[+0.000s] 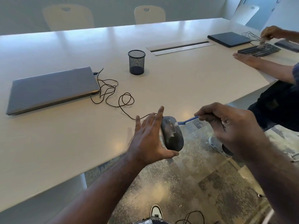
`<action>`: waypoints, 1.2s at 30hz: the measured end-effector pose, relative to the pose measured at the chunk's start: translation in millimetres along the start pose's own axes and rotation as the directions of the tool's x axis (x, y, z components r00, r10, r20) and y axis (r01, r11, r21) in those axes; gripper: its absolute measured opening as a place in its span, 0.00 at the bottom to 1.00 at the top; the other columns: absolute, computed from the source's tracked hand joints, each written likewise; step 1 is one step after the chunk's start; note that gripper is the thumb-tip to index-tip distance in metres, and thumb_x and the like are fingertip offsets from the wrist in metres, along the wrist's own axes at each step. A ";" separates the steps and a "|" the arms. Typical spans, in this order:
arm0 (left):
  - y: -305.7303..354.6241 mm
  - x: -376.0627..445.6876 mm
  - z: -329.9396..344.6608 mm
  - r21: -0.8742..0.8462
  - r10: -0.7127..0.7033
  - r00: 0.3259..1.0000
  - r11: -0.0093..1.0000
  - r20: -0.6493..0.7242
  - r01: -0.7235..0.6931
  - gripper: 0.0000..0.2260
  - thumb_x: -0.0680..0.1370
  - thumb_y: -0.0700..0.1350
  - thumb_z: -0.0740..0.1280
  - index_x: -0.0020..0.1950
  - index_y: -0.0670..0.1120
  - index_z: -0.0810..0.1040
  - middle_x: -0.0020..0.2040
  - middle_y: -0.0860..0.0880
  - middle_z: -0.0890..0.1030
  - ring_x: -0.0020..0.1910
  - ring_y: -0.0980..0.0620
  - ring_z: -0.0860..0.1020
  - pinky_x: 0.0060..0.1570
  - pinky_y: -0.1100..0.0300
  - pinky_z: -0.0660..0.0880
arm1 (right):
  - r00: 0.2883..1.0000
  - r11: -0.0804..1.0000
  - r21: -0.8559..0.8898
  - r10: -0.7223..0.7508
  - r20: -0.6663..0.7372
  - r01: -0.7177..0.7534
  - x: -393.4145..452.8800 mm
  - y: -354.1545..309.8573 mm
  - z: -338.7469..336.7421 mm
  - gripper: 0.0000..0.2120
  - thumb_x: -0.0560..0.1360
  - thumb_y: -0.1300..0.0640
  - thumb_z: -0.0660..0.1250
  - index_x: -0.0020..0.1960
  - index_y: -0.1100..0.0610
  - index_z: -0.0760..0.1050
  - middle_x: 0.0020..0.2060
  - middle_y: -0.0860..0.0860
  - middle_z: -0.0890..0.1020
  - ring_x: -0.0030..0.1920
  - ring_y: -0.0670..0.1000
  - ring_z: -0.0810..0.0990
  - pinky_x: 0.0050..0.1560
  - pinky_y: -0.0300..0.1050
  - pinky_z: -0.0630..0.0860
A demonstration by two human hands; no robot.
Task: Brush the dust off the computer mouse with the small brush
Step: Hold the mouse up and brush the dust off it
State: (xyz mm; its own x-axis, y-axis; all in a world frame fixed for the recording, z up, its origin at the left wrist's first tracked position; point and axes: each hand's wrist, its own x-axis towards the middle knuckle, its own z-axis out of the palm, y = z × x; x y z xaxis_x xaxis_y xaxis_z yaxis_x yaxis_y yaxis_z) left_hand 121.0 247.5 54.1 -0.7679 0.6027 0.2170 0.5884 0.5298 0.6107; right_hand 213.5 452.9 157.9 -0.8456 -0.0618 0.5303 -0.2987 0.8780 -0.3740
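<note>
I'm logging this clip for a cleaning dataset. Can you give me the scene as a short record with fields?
mouse: dusty, held off the table edge by left hand
brush: blue, pinched by right hand, bristles on the mouse's top
cable: runs loosely from mouse to closed laptop
table: also holds a mesh cup

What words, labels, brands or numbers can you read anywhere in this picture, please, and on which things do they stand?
None can be read.
Mouse: no brand or label shows on its top.
Closed grey laptop: lid plain, no logo visible.
Dark laptop: lid plain.
Keyboard: key legends too small and blurred to read.
Blue brush and mesh cup: no markings visible.
</note>
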 end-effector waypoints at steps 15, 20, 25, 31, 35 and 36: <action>11.6 0.0 1.5 -0.003 0.007 1.000 1.000 -0.014 -0.007 0.65 0.60 0.71 0.75 0.77 0.59 0.28 0.80 0.49 0.58 0.80 0.53 0.52 0.75 0.46 0.31 | 0.999 0.999 -0.013 -0.041 -0.021 0.041 5.2 -8.8 21.9 0.10 0.75 0.66 0.70 0.53 0.57 0.81 0.45 0.49 0.85 0.43 0.44 0.82 0.44 0.38 0.78; 11.0 -3.2 1.4 0.015 -0.007 1.000 1.000 0.000 0.007 0.66 0.60 0.71 0.76 0.76 0.60 0.27 0.81 0.49 0.55 0.81 0.51 0.50 0.76 0.43 0.33 | 0.990 0.995 -0.025 -0.098 0.099 0.101 1.6 -9.8 21.6 0.12 0.73 0.66 0.72 0.53 0.54 0.81 0.44 0.46 0.84 0.41 0.41 0.80 0.40 0.36 0.79; 14.1 -5.2 4.5 0.014 -0.011 1.000 1.000 0.004 0.011 0.66 0.60 0.71 0.76 0.78 0.58 0.29 0.81 0.49 0.56 0.80 0.52 0.51 0.76 0.44 0.32 | 0.990 0.990 -0.037 -0.138 0.007 0.138 7.5 -8.7 17.5 0.08 0.75 0.64 0.71 0.53 0.57 0.81 0.45 0.49 0.85 0.42 0.47 0.83 0.42 0.40 0.78; 11.1 -3.0 1.7 0.016 -0.012 1.000 1.000 -0.010 0.012 0.65 0.60 0.71 0.75 0.77 0.59 0.28 0.80 0.48 0.58 0.80 0.50 0.52 0.76 0.42 0.33 | 0.972 0.987 -0.054 -0.139 0.190 0.151 0.1 -9.7 16.0 0.13 0.73 0.66 0.71 0.55 0.54 0.81 0.45 0.48 0.85 0.40 0.49 0.83 0.35 0.50 0.81; 6.0 -5.8 2.7 -0.009 -0.042 0.999 0.999 -0.013 0.042 0.65 0.59 0.72 0.74 0.78 0.58 0.29 0.79 0.49 0.60 0.80 0.53 0.53 0.76 0.44 0.33 | 0.952 0.987 0.001 -0.157 0.263 0.162 -5.4 -4.9 0.2 0.13 0.71 0.65 0.72 0.53 0.53 0.82 0.44 0.45 0.85 0.41 0.42 0.83 0.41 0.41 0.81; 4.8 -6.1 2.7 -0.015 -0.049 0.999 0.999 -0.021 0.049 0.65 0.58 0.72 0.73 0.78 0.58 0.30 0.79 0.49 0.61 0.79 0.53 0.53 0.76 0.44 0.33 | 0.950 0.990 0.003 -0.138 0.281 0.143 -7.4 -2.6 -3.1 0.13 0.71 0.66 0.72 0.53 0.53 0.82 0.45 0.44 0.85 0.42 0.41 0.83 0.42 0.37 0.81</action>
State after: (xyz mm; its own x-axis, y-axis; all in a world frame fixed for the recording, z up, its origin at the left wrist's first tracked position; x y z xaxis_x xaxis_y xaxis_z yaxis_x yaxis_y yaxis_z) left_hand 129.2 248.0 53.7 -0.8013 0.5630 0.2026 0.5461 0.5498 0.6320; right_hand 222.0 452.5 157.4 -0.8863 -0.3131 0.3412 -0.4176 0.8587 -0.2969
